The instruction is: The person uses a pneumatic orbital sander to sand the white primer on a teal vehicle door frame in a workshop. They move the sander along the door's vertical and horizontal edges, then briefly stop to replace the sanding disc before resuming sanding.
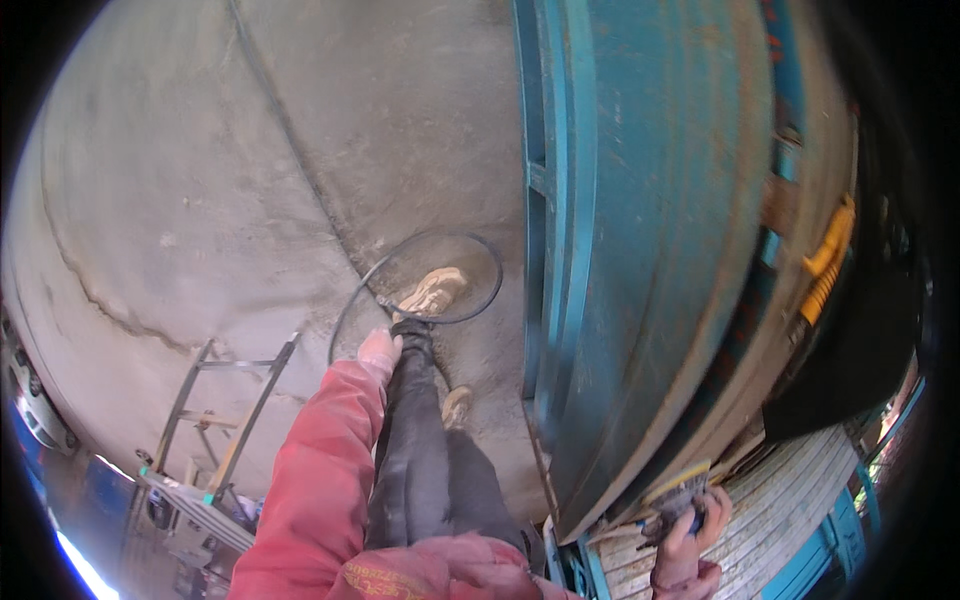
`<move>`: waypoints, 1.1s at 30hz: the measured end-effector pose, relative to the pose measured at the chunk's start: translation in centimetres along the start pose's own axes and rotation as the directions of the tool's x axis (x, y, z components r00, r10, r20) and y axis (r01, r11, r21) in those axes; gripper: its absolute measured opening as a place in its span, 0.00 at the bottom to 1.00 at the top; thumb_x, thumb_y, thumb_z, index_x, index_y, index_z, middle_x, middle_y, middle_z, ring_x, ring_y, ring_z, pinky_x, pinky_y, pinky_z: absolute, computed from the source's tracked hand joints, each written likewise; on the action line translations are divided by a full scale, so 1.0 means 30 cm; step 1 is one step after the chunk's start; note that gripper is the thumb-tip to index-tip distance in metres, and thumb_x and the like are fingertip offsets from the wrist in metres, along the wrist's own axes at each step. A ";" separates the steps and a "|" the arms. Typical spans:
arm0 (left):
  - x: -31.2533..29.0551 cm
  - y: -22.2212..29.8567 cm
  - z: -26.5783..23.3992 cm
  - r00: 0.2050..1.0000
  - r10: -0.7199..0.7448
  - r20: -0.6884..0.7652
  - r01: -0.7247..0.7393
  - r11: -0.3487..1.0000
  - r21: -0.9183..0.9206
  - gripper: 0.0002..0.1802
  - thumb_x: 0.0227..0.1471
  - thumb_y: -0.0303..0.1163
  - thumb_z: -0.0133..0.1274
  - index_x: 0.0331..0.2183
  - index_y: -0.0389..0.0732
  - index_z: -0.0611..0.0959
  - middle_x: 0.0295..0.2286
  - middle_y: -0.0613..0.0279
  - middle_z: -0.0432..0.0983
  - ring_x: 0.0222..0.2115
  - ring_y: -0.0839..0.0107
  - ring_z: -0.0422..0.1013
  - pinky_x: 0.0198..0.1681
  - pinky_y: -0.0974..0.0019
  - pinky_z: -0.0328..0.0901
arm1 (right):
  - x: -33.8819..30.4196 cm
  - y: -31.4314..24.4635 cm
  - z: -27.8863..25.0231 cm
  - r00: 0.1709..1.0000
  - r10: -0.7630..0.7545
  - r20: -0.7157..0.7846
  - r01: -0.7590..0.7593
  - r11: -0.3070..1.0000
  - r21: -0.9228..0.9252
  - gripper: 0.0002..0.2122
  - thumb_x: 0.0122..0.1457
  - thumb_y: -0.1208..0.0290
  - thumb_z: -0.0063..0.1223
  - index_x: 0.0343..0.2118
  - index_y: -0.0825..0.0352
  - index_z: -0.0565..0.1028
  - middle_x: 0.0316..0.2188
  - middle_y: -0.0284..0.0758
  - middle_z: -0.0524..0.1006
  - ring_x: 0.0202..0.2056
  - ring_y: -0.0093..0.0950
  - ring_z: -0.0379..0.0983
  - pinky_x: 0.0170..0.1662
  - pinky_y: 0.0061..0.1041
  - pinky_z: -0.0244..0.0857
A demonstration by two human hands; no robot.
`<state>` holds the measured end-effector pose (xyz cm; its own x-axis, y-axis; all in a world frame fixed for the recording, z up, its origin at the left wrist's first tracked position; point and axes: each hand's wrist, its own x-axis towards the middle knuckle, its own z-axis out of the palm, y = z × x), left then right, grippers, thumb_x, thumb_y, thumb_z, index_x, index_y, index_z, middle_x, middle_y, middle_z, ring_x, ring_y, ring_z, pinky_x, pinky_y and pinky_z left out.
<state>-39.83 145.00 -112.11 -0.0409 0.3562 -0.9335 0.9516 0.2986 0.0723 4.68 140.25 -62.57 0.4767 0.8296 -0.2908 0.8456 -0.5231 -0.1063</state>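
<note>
My left hand (380, 350) reaches forward over the floor with its fingers closed, and a thin black hose (478, 240) loops out from beside it. The grip itself is partly hidden, but the hose appears to run into the fist. At the lower right, my right hand (693, 540) is wrapped round a small dark hand sander (676, 500) with a yellow-edged pad. The sander is close to the lower end of a large blue metal panel (660, 200); whether it touches cannot be made out.
A yellow-handled tool (830, 260) lies on the ledge beyond the blue panel. At lower left stands a metal stepladder (235, 425). A slatted, worn white surface (800, 490) is at lower right. My shoe (435, 290) is within the hose loop on the cracked concrete floor (200, 150).
</note>
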 end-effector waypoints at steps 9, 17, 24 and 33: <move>0.327 0.192 0.429 0.929 0.369 -0.011 -0.359 0.911 0.204 0.37 0.47 0.45 0.64 0.58 0.48 0.76 0.57 0.48 0.67 0.61 0.48 0.61 0.63 0.46 0.58 | -0.015 -0.019 -0.073 0.976 0.013 0.216 0.020 0.989 -0.149 0.17 0.61 0.78 0.51 0.53 0.70 0.66 0.52 0.49 0.67 0.50 0.46 0.69 0.57 0.43 0.68; 0.330 0.133 0.436 0.882 0.470 0.043 -0.439 0.783 0.441 0.17 0.60 0.37 0.46 0.40 0.49 0.89 0.52 0.55 0.75 0.58 0.59 0.66 0.63 0.48 0.55 | -0.016 -0.041 -0.026 0.984 0.151 0.097 -0.146 0.988 -0.053 0.15 0.61 0.70 0.49 0.50 0.68 0.73 0.52 0.44 0.72 0.54 0.42 0.68 0.62 0.42 0.61; 0.071 0.070 -0.136 0.937 0.350 0.020 -0.350 0.931 0.105 0.24 0.60 0.44 0.50 0.51 0.39 0.80 0.39 0.42 0.82 0.44 0.42 0.76 0.51 0.42 0.67 | 0.038 -0.041 0.002 0.979 -0.071 -0.191 0.086 0.994 0.073 0.18 0.46 0.75 0.56 0.43 0.69 0.76 0.38 0.47 0.77 0.40 0.46 0.75 0.46 0.39 0.71; -0.273 -0.032 -0.853 0.640 0.244 -0.729 -0.362 0.932 -0.006 0.40 0.64 0.38 0.49 0.71 0.48 0.50 0.36 0.38 0.82 0.35 0.39 0.79 0.42 0.44 0.73 | -0.086 -0.080 0.039 0.845 0.322 -0.428 -0.256 0.944 0.207 0.40 0.47 0.51 0.70 0.63 0.55 0.63 0.57 0.45 0.67 0.55 0.49 0.71 0.51 0.49 0.72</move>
<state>-48.19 164.46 -95.56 -0.0164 0.9461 -0.3236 0.9002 0.1548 0.4071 1.14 139.12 -62.69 0.7778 0.6156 0.1269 0.6271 -0.7464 -0.2228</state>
